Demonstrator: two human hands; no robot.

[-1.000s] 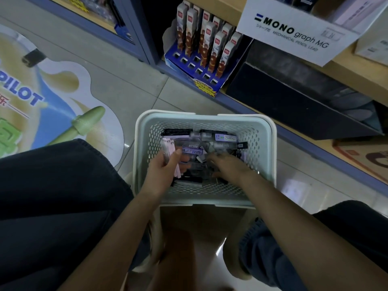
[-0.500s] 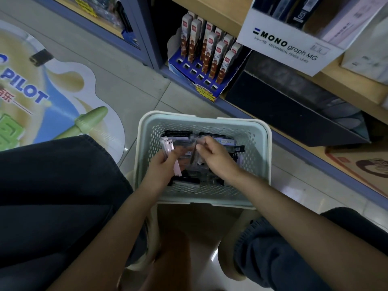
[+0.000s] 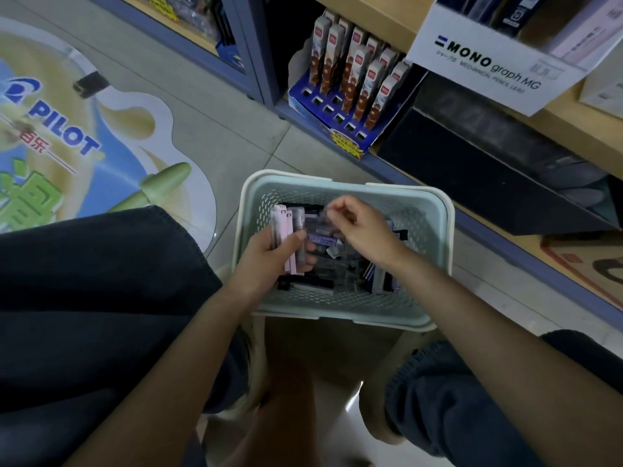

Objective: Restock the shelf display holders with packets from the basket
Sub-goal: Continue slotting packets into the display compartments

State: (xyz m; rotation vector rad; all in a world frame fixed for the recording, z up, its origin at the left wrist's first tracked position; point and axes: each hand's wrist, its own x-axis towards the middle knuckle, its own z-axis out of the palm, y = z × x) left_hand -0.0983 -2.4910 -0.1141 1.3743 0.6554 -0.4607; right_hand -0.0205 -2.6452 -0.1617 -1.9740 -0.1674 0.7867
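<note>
- The restocking looks to be at the gathering step. Both hands are down in the basket (image 3: 445,230) on the floor, and nothing held has reached a shelf yet.
- The left hand (image 3: 266,261) grips a small stack of pink packets (image 3: 282,227) near the basket's left wall, with the thumb pressed across their front.
- The right hand (image 3: 365,232) hovers above the loose packets (image 3: 337,267) heaped in the basket. Its fingers (image 3: 337,205) pinch what seems to be a clear packet (image 3: 323,215), though blur leaves this uncertain.
- Still to do, I judge: carry packets to a holder and slot them in. Many remain in the basket.
- The blue display holder (image 3: 332,131) on the bottom shelf has empty front slots, with brown-and-white packets (image 3: 357,72) standing behind.
- The black tray (image 3: 472,156) is too dim to show its contents.
- The MONO graph MG box (image 3: 488,65) is cut off at the top.
- I cannot tell which holder suits the pink packets.
</note>
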